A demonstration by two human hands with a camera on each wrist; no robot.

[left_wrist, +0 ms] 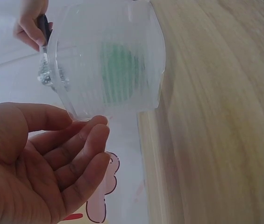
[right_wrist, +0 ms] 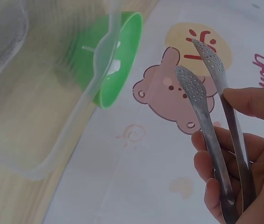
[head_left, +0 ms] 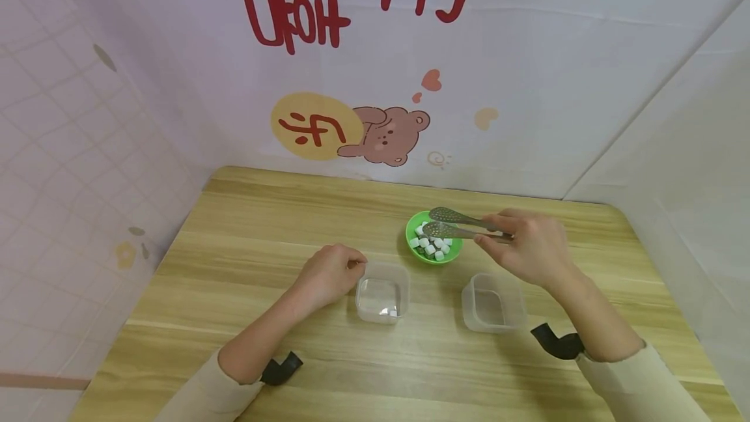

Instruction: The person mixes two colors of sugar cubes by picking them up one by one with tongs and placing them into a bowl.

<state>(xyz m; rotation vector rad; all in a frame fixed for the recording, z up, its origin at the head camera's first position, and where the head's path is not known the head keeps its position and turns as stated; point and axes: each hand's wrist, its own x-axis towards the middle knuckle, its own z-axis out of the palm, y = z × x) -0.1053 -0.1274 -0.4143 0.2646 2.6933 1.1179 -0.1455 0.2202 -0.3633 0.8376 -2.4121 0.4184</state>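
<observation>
My right hand (head_left: 536,246) holds metal tongs (right_wrist: 211,107) with perforated tips. The tips stand apart above the bowl, with nothing between them in the right wrist view. Under them is a green bowl (head_left: 412,251) of small white cubes (head_left: 430,249), with some darker pieces among them. With thumb and fingertips, my left hand (head_left: 333,273) pinches the rim corner of a clear plastic container (left_wrist: 85,56). A small white cube (head_left: 393,312) lies in that container, near its front right corner.
A second clear plastic container (head_left: 494,305) stands on the wooden table (head_left: 281,213) at the right, below my right hand. Behind the table rises a white printed backdrop (head_left: 527,83), and a pale side wall (head_left: 691,168) borders it at the right.
</observation>
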